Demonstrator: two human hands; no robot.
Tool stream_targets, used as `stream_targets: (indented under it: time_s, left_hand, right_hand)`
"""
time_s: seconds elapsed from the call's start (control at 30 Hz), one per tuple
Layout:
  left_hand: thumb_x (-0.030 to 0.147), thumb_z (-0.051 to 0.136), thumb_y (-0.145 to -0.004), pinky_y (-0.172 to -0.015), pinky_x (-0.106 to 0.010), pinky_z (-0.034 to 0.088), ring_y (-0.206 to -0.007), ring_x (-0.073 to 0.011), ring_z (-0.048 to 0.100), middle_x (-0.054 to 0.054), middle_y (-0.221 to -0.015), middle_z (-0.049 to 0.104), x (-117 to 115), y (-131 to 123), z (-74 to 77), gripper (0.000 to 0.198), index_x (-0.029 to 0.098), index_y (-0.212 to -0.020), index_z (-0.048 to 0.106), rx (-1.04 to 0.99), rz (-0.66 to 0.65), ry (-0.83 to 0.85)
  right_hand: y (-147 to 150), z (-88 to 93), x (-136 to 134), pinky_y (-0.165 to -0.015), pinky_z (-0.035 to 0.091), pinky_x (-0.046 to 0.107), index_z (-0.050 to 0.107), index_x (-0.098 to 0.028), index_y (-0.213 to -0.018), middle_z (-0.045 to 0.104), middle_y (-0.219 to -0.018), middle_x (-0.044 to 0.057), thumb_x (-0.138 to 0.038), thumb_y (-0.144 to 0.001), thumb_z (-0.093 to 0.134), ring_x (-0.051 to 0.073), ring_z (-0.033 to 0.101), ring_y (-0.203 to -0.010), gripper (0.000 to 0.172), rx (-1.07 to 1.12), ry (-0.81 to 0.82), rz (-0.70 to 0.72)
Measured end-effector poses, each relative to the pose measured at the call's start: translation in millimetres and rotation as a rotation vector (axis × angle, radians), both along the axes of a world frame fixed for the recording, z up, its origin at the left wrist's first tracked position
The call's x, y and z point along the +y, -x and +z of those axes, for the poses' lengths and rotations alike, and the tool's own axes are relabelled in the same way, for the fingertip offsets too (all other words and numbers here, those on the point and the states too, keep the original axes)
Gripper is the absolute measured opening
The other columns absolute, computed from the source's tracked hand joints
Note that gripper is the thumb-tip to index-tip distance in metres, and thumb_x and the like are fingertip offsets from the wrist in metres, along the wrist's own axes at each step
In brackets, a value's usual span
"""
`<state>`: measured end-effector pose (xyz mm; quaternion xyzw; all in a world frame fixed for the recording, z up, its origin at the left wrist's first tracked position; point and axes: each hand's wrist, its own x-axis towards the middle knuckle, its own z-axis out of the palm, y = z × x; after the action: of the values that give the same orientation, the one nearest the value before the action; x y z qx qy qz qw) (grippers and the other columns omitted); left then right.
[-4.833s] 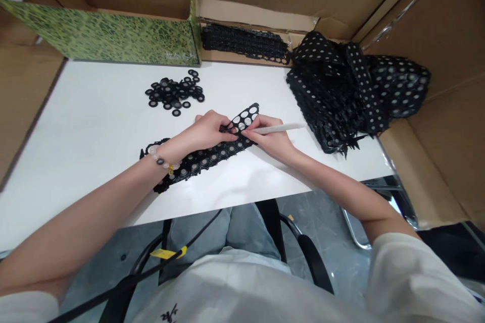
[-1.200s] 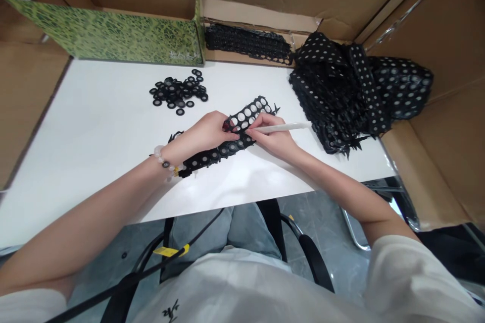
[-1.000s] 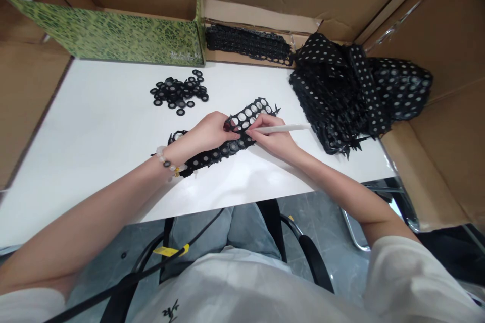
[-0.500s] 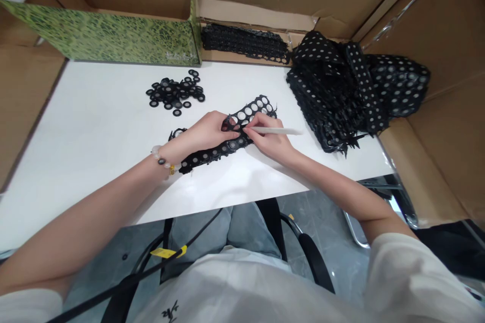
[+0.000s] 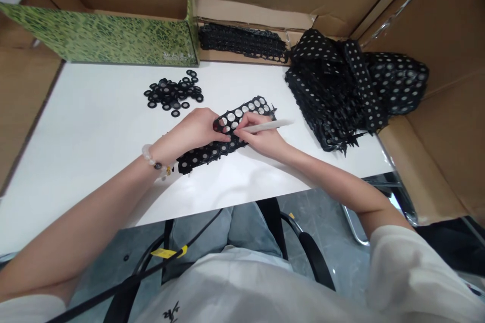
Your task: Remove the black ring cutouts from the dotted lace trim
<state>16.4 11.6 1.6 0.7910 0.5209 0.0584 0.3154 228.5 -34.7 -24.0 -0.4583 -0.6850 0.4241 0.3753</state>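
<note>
A black rubbery sheet (image 5: pixel 206 153) lies on the white table, slanting up to the right. Its far rows have open round holes, while the near rows show grey centres. My left hand (image 5: pixel 197 128) grips the sheet around its middle, thumb on top and the other fingers partly hidden underneath. In my right hand (image 5: pixel 265 137) is a slim white pen-like tool (image 5: pixel 271 125), pinched like a pencil. Its tip points at the sheet just right of my left thumb; whether it touches cannot be made out. Loose black rings (image 5: pixel 166 92) with pale centres are heaped beyond my left hand.
A green patterned box (image 5: pixel 125 38) stands at the back left. Beside it lies a stack of black punched strips (image 5: pixel 242 41). A large pile of dotted black sheets (image 5: pixel 333 91) occupies the right side. Cardboard walls (image 5: pixel 424 35) enclose the table (image 5: pixel 94 126).
Both hands have shifted slightly left along the sheet. The white tool moved left with my right hand, and its back end is tilted higher.
</note>
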Motion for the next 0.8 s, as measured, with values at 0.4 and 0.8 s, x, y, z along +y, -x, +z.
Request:
stream_targets:
  time_s: [0.4,0.8]
  left_hand:
    - [0.047,0.077,-0.069,-0.070,-0.030,0.044,-0.077,-0.0244,0.067,-0.005,-0.076,0.076,8,2,-5.1,0.030,0.020,-0.082,0.075,-0.077,-0.050,0.131]
    - [0.048,0.074,-0.069,-0.070,-0.028,0.044,-0.074,-0.0191,0.061,-0.001,-0.075,0.068,-6,4,-15.2,0.031,0.020,-0.075,0.062,-0.301,0.020,0.155]
  right_hand:
    - [-1,-4.2,3,-0.067,0.045,0.033,0.058,-0.023,-0.074,0.066,-0.072,-0.001,-0.032,-0.086,0.071,0.018,0.060,-0.069,0.020,0.004,-0.010,-0.011]
    - [9,-7.5,-6,-0.065,0.039,0.033,0.054,-0.024,-0.075,0.065,-0.071,-0.001,-0.027,-0.089,0.065,0.016,0.052,-0.063,0.019,-0.114,-0.118,-0.065]
